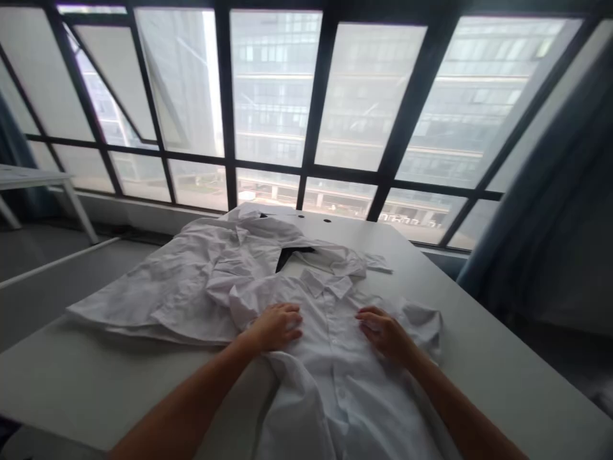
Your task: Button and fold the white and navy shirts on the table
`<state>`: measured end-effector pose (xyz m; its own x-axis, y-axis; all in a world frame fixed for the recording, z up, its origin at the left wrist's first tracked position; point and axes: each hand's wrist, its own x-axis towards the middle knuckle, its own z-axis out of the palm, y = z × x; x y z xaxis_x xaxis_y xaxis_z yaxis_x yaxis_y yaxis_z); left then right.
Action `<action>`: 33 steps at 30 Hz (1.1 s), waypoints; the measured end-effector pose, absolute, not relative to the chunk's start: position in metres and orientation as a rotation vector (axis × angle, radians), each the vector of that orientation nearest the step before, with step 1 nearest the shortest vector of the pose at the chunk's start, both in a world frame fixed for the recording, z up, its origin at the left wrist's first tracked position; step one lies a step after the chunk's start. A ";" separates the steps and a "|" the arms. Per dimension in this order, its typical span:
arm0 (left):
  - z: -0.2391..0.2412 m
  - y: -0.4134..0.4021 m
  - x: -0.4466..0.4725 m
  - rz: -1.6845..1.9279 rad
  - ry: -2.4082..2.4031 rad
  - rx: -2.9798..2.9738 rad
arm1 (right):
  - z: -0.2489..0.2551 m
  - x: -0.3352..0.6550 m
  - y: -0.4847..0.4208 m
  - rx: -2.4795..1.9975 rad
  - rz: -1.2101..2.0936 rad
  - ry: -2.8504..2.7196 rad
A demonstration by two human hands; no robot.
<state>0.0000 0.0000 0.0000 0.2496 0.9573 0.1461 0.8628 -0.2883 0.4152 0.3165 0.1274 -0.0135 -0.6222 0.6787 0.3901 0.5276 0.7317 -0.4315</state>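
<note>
A white button-up shirt (313, 358) lies front up on the table, its collar pointing away from me and its button line running toward me. My left hand (276, 327) rests on the left side of the shirt's chest, fingers apart and nothing in the grip. Across the button line, my right hand (384, 333) touches the other side of the chest with its fingers loosely stretched. More white shirts (191, 275) lie spread out and overlapping beyond and to the left. Part of the front shirt's sides is hidden under my forearms.
The white table (479, 345) stretches from me toward large black-framed windows (275, 89). A dark object (287, 255) shows between the garments. Another white table (38, 176) stands at the left, and a blue-grey curtain (536, 179) hangs at the right.
</note>
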 end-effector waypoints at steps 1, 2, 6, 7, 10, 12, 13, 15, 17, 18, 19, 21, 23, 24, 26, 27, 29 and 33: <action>-0.001 0.000 0.000 0.551 1.698 2.277 | -0.009 0.314 0.125 -0.928 0.389 -2.391; -0.003 0.000 -0.001 0.555 1.696 2.281 | -0.006 0.313 0.122 -0.951 0.406 -2.393; -0.006 0.002 -0.003 0.582 1.667 2.271 | 0.001 0.308 0.106 -0.997 0.463 -2.442; -0.007 0.003 -0.003 0.586 1.661 2.270 | 0.003 0.305 0.101 -0.999 0.467 -2.458; -0.008 0.006 0.000 0.604 1.652 2.288 | 0.011 0.292 0.086 -1.032 0.462 -2.497; -0.009 0.008 0.005 0.627 1.649 2.333 | 0.016 0.280 0.074 -1.081 0.438 -2.521; -0.010 0.009 0.008 0.636 1.642 2.366 | 0.019 0.274 0.068 -1.114 0.423 -2.535; -0.012 0.011 0.015 0.643 1.613 2.439 | 0.024 0.263 0.055 -1.177 0.384 -2.573; -0.014 0.014 0.020 0.646 1.577 2.503 | 0.026 0.256 0.046 -1.226 0.334 -2.613; -0.015 0.015 0.021 0.645 1.561 2.525 | 0.026 0.254 0.043 -1.251 0.308 -2.629; -0.015 0.016 0.022 0.642 1.553 2.539 | 0.026 0.253 0.041 -1.277 0.285 -2.638; -0.015 0.016 0.022 0.633 1.554 2.549 | 0.025 0.252 0.041 -1.333 0.267 -2.640; -0.013 0.015 0.023 0.612 1.562 2.545 | 0.024 0.251 0.043 -1.373 0.273 -2.637; -0.011 0.014 0.024 0.602 1.562 2.546 | 0.024 0.250 0.045 -1.379 0.271 -2.640; -0.004 0.010 0.031 0.574 1.543 2.562 | 0.024 0.249 0.049 -1.351 0.265 -2.652; 0.001 0.007 0.037 0.557 1.538 2.570 | 0.025 0.248 0.052 -1.324 0.279 -2.659; 0.010 0.003 0.051 0.519 1.555 2.564 | 0.026 0.248 0.058 -1.286 0.443 -2.654; 0.022 0.002 0.079 0.520 1.688 2.415 | 0.024 0.249 0.071 -1.284 1.165 -2.324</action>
